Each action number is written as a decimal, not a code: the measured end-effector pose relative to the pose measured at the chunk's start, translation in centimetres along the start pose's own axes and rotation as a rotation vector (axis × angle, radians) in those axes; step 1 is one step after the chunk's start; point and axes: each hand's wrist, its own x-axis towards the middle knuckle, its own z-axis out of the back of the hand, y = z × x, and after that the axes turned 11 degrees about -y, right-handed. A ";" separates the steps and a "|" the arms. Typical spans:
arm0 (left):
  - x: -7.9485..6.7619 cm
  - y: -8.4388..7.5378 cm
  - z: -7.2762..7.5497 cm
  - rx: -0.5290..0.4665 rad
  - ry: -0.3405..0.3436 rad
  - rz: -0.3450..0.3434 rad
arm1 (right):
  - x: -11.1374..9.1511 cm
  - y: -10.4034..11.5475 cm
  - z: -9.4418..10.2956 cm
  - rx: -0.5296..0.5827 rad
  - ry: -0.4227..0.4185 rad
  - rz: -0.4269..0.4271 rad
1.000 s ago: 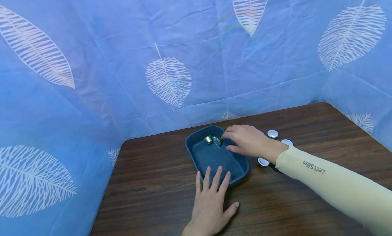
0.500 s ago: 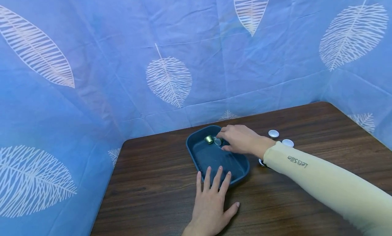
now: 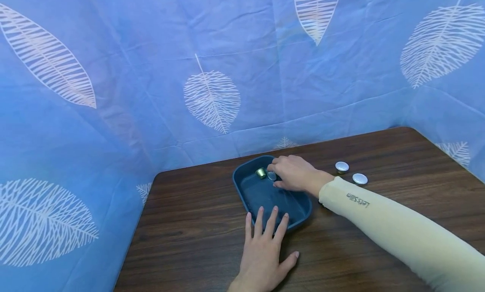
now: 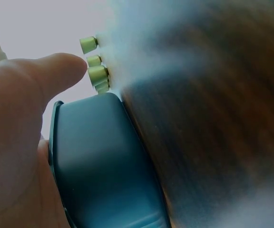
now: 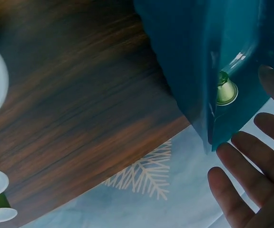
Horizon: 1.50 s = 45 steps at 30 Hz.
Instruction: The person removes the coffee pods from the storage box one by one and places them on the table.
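Note:
In the head view, a dark blue tray [image 3: 242,199] sits on the wooden table. Inside it, at the far end, lie a green-gold coffee capsule [image 3: 261,172] and a second capsule [image 3: 271,175] with its silvery lid showing. My right hand [image 3: 293,172] reaches over the tray's right wall, fingertips close to the second capsule. The right wrist view shows that hand's fingers [image 5: 244,166] spread and loosely bent, apart from the capsule [image 5: 227,90] seen there. My left hand [image 3: 263,258] lies flat with spread fingers at the tray's near rim.
More coffee capsules stand lid-up on the table to the right, one capsule [image 3: 342,167] farther back and another capsule [image 3: 360,179] nearer the sleeve [image 3: 379,216]. A blue leaf-patterned curtain [image 3: 163,94] hangs behind the table [image 3: 182,220].
My right hand has moved left and deeper into the tray, toward the second capsule. Its sleeve now covers a capsule on the table seen earlier. The left hand stays at the rim.

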 end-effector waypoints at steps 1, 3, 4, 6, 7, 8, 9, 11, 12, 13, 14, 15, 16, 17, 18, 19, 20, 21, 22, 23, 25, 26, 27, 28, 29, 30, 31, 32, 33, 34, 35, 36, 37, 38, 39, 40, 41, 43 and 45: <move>0.0 0.0 0.0 -0.001 -0.002 0.000 | 0.1 0.1 0.0 0.002 -0.001 -0.003; 0.0 0.0 -0.1 -0.001 -0.006 0.002 | 0.5 0.2 -0.1 0.010 -0.006 -0.013; 0.0 0.0 -0.1 -0.001 -0.007 0.003 | 0.7 0.3 -0.2 0.014 -0.009 -0.020; 0.0 0.0 -0.2 0.001 -0.007 0.004 | 1.1 0.5 -0.4 0.028 -0.009 -0.040; 0.0 0.0 -0.2 0.005 -0.007 0.004 | 1.3 0.6 -0.5 0.040 -0.009 -0.054; 0.0 0.0 -0.2 0.007 -0.005 0.007 | 1.5 0.6 -0.6 0.054 -0.005 -0.072; 0.0 0.0 -0.2 0.013 -0.008 0.009 | 1.7 0.7 -0.7 0.068 -0.004 -0.090; -0.1 -0.1 -0.3 0.020 -0.019 0.008 | 2.2 0.7 -1.0 0.100 0.000 -0.129; -0.1 -0.2 -0.3 0.025 -0.024 0.007 | 2.4 0.8 -1.1 0.116 0.003 -0.150; -0.1 -0.2 -0.3 0.026 -0.029 0.005 | 2.6 0.8 -1.3 0.129 0.004 -0.168; -0.1 -0.3 -0.3 0.028 -0.034 0.002 | 2.8 0.8 -1.4 0.138 0.006 -0.183; -0.1 -0.4 -0.3 0.032 -0.040 -0.001 | 2.9 0.8 -1.5 0.146 0.008 -0.194; -0.1 -0.4 -0.3 0.028 -0.041 -0.004 | 3.0 0.8 -1.7 0.152 0.010 -0.204; -0.1 -0.5 -0.3 0.031 -0.043 -0.007 | 3.0 0.8 -1.8 0.154 0.014 -0.212; -0.1 -0.5 -0.3 0.031 -0.046 -0.008 | 3.1 0.8 -2.0 0.158 0.013 -0.219; -0.1 -0.6 -0.3 0.032 -0.046 -0.009 | 3.1 0.8 -2.1 0.162 0.011 -0.225; -0.1 -0.6 -0.3 0.033 -0.045 -0.008 | 3.1 0.8 -2.3 0.166 0.008 -0.230; -0.1 -0.6 -0.3 0.034 -0.044 -0.008 | 3.1 0.8 -2.4 0.173 0.002 -0.237; -0.1 -0.6 -0.3 0.035 -0.043 -0.007 | 3.1 0.8 -2.5 0.179 -0.004 -0.244; -0.1 -0.6 -0.3 0.041 -0.042 -0.007 | 3.2 0.9 -2.6 0.185 -0.010 -0.252; 0.0 -0.7 -0.3 0.045 -0.035 -0.006 | 3.3 1.0 -2.8 0.195 -0.019 -0.264; 0.0 -0.7 -0.3 0.046 -0.031 -0.004 | 3.4 1.0 -2.8 0.200 -0.022 -0.270; 0.0 -0.7 -0.2 0.047 -0.027 -0.003 | 3.5 1.1 -2.9 0.205 -0.022 -0.278; 0.1 -0.6 -0.2 0.047 -0.022 -0.001 | 3.6 1.2 -3.0 0.206 -0.021 -0.283; 0.1 -0.6 -0.2 0.050 -0.017 -0.001 | 3.7 1.2 -3.0 0.206 -0.019 -0.289; 0.1 -0.6 -0.2 0.048 -0.013 0.000 | 3.8 1.3 -3.1 0.206 -0.017 -0.294; 0.1 -0.6 -0.1 0.048 -0.012 0.000 | 3.8 1.4 -3.2 0.207 -0.017 -0.301; 0.1 -0.6 -0.1 0.048 -0.010 0.001 | 3.9 1.4 -3.4 0.208 -0.017 -0.308; 0.1 -0.6 -0.1 0.049 -0.010 0.001 | 3.9 1.5 -3.5 0.206 -0.018 -0.311; 0.1 -0.6 -0.1 0.051 -0.011 0.001 | 3.9 1.5 -3.7 0.204 -0.023 -0.314; 0.1 -0.5 -0.1 0.053 -0.013 0.001 | 4.0 1.6 -3.9 0.202 -0.028 -0.318; 0.1 -0.5 -0.1 0.054 -0.015 0.000 | 4.0 1.7 -4.0 0.203 -0.036 -0.321; 0.1 -0.5 -0.2 0.056 -0.017 0.000 | 4.0 1.7 -4.2 0.201 -0.045 -0.322; 0.1 -0.4 -0.1 0.056 -0.018 0.000 | 4.0 1.8 -4.4 0.200 -0.051 -0.325; 0.1 -0.4 -0.1 0.056 -0.019 -0.001 | 4.0 1.9 -4.5 0.199 -0.058 -0.330; 0.1 -0.4 -0.1 0.054 -0.019 -0.001 | 4.0 1.9 -4.6 0.201 -0.066 -0.336; 0.1 -0.4 -0.1 0.052 -0.020 -0.002 | 4.1 2.0 -4.7 0.203 -0.071 -0.342; 0.1 -0.3 -0.1 0.048 -0.018 -0.002 | 4.1 2.2 -5.0 0.201 -0.081 -0.356; 0.1 -0.3 -0.1 0.046 -0.018 0.000 | 4.1 2.3 -5.3 0.200 -0.097 -0.368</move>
